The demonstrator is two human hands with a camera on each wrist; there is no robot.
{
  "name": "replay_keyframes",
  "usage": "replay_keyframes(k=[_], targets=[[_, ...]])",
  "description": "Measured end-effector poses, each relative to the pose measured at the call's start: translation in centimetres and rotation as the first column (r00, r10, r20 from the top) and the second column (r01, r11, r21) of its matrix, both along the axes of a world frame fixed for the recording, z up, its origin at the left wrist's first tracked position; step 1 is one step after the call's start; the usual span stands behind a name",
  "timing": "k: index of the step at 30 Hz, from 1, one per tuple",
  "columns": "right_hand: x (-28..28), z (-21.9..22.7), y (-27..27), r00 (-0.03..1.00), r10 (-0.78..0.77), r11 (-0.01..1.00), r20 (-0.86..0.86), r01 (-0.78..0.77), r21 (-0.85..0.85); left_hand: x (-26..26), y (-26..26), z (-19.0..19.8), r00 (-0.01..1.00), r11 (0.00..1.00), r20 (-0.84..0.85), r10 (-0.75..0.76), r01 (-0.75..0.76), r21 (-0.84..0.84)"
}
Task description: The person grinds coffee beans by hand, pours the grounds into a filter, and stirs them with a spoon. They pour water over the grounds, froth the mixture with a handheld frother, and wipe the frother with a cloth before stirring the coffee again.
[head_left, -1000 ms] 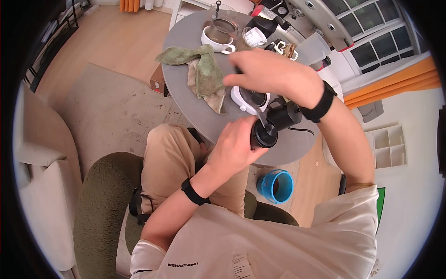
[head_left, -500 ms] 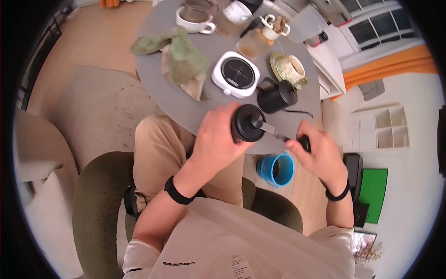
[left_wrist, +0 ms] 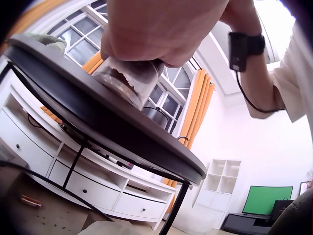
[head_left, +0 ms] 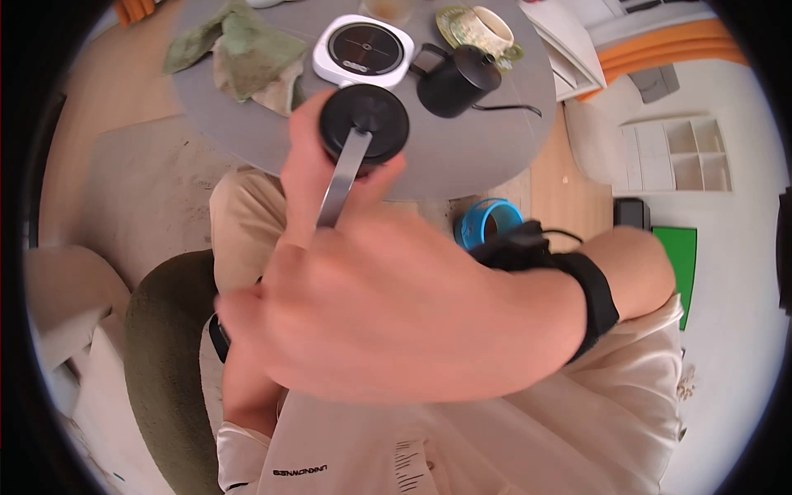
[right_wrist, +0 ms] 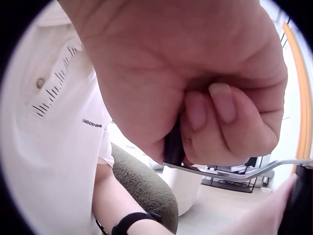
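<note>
A hand coffee grinder (head_left: 375,103) with a black round lid is held near the table's front edge. My left hand (head_left: 305,153) wraps round its body. In the left wrist view the lower part of the grinder (left_wrist: 128,81) looks see-through, with a torn-edged label. From the lid a flat metal crank arm (head_left: 345,181) points back toward my body. My right hand (head_left: 371,305) grips the black knob (right_wrist: 173,147) at the crank's outer end, fingers curled round it in the right wrist view. This hand hides much of my left forearm in the head view.
On the grey round table (head_left: 437,177) stand a white appliance (head_left: 363,48) with a black round top and a black gooseneck kettle (head_left: 458,81). Beyond the kettle is a patterned cup (head_left: 487,29) on a saucer. A green cloth (head_left: 256,54) lies left. A blue bucket (head_left: 470,227) is on the floor.
My right hand has swung the crank round, from over the table, through the right side, to close before my body. The left hand keeps holding the grinder; the head view has shifted.
</note>
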State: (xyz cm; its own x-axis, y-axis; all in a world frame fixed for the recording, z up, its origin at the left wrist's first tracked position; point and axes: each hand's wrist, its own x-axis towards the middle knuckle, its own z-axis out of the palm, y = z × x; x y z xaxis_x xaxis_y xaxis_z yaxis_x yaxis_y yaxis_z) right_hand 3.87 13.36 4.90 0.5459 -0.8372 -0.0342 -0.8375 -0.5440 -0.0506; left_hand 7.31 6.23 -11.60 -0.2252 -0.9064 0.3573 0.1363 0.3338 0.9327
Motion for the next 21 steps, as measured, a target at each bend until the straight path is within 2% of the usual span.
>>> replay_keyframes(k=[1,2,4,6,7,8,9,11,12,15,19,20,21], targets=[[0.6,0.4,-1.3,0.999,0.051,0.998,-0.012,-0.051,0.025,-0.1,0.1,0.2,0.998,0.998,-0.055,-0.022,0.025,0.053],[0.9,0.8,-3.0,0.993,0.115,0.993,-0.004,-0.115,0.007,-0.4,0.2,-0.3,0.998,0.999,-0.061,0.016,-0.013,0.053],[0.7,1.2,-6.8,0.962,0.266,0.963,0.062,-0.262,-0.065,0.6,-0.3,-1.5,0.994,0.993,-0.025,-0.105,0.103,-0.058],[-0.5,0.0,-11.1,0.883,0.437,0.896,0.173,-0.409,-0.174,0.9,-0.7,-2.0,0.983,0.93,0.183,0.024,0.045,-0.365],[-0.4,0.4,-12.7,0.906,0.396,0.917,0.151,-0.382,-0.11,1.1,-0.8,-1.9,0.955,0.864,0.274,0.116,0.039,-0.502],[-0.1,0.9,-14.3,0.927,0.354,0.935,0.124,-0.351,-0.048,1.2,-0.9,-1.4,0.949,0.871,0.285,0.132,0.026,-0.49],[0.1,1.5,-15.5,0.983,0.182,0.978,-0.011,-0.18,0.106,1.4,-0.9,-0.8,0.943,0.879,0.297,0.147,0.014,-0.477],[-0.8,2.5,-17.3,0.987,-0.12,0.957,-0.105,0.143,0.253,1.1,-0.3,0.7,0.991,0.99,0.137,0.012,0.008,-0.139],[-2.2,2.3,-18.5,0.987,-0.128,0.964,-0.094,0.146,0.223,1.0,-0.5,0.8,0.993,0.973,0.099,0.07,-0.046,-0.225],[-7.0,1.9,-19.5,0.974,-0.217,0.956,-0.069,0.226,0.189,1.2,-0.7,0.8,0.987,0.962,0.142,0.069,-0.028,-0.272],[-12.5,1.9,-17.3,0.912,-0.41,0.886,-0.02,0.404,0.228,1.1,-1.0,0.7,0.993,0.947,0.102,0.056,-0.02,-0.32],[-13.4,1.9,-16.1,0.894,-0.448,0.867,-0.006,0.437,0.239,0.8,-1.1,0.8,0.995,0.931,0.029,0.095,-0.079,-0.356],[-14.2,1.9,-14.8,0.873,-0.488,0.846,0.008,0.47,0.251,0.8,-1.2,0.9,0.994,0.927,0.028,0.101,-0.084,-0.366]])
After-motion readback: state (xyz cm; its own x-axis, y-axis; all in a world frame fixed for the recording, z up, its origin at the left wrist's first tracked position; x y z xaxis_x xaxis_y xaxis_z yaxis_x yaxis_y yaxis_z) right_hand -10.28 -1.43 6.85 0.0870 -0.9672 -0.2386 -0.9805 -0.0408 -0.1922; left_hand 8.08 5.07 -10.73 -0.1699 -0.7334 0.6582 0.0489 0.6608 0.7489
